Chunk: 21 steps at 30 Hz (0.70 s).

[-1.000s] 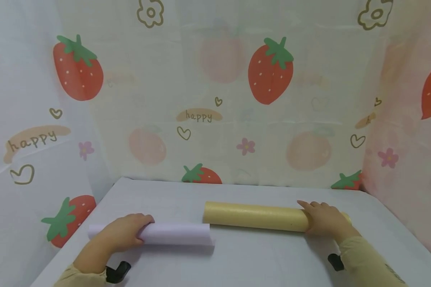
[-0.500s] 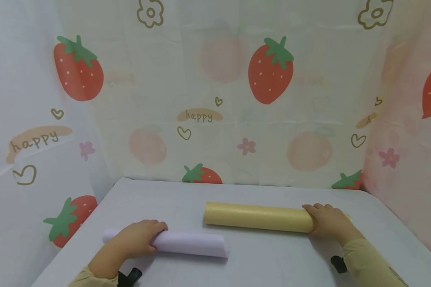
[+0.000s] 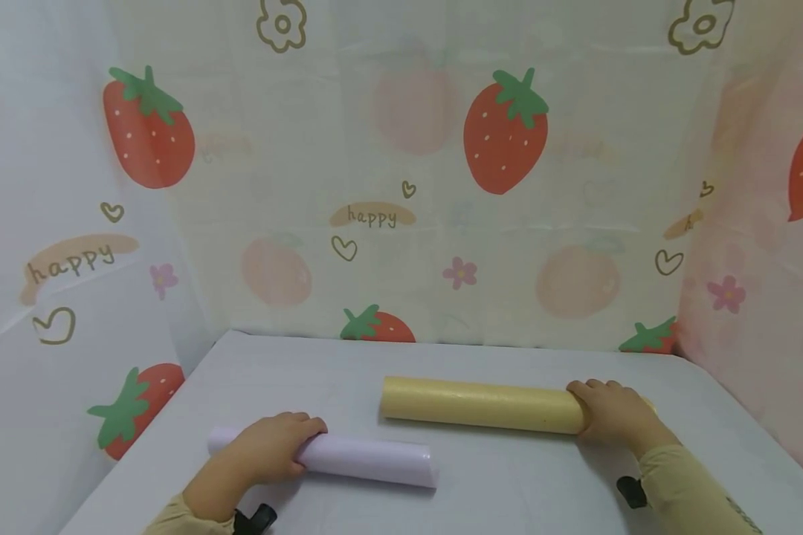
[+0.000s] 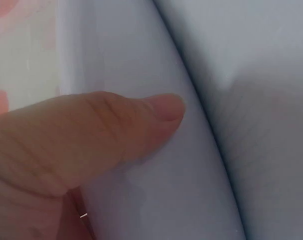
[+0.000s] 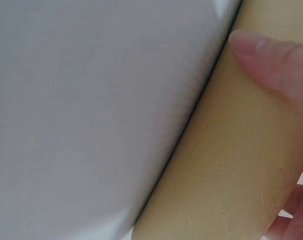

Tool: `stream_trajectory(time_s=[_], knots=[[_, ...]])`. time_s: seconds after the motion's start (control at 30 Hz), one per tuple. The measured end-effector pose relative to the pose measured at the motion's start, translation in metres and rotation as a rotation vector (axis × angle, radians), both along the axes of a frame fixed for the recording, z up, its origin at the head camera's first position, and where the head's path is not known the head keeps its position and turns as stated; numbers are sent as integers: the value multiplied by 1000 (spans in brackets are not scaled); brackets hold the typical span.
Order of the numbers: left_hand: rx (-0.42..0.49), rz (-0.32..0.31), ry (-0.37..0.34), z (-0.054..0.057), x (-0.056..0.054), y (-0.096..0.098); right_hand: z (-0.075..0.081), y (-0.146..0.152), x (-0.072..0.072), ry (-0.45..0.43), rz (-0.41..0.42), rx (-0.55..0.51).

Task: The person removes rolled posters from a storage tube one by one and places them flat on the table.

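Observation:
On the left of the table, my left hand (image 3: 268, 449) grips a pale lilac roll of paper (image 3: 375, 461) from above, near its left part. Its thumb (image 4: 161, 107) lies along the near side of the roll in the left wrist view. My right hand (image 3: 616, 416) holds the right end of a longer yellow roll (image 3: 482, 405), which lies further back on the table. In the right wrist view the thumb (image 5: 251, 47) rests on the yellow roll's near side, with the other fingers round its far side. The hands cover part of both rolls.
Both rolls are on a white-covered table (image 3: 508, 494). Behind it hangs a cloth backdrop (image 3: 428, 171) printed with strawberries and "happy". Similar cloth walls rise at the left and right sides.
My left hand has moved right and nearer to me with the lilac roll, whose right end now angles toward me. The right hand and the yellow roll have shifted slightly right.

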<state>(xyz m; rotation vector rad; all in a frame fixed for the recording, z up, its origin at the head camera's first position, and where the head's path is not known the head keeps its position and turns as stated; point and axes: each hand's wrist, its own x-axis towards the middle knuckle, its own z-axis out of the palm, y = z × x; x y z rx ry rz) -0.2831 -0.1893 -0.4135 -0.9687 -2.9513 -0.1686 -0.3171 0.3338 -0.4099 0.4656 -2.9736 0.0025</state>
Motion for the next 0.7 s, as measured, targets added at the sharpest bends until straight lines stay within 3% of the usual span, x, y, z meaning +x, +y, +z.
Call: stream_trajectory(time_s=[0.37, 0.7], knots=[[-1, 23, -22, -2, 2, 5, 3, -1, 0, 20, 22, 52], [-15, 17, -14, 1, 4, 9, 20, -14, 1, 139, 106, 85]])
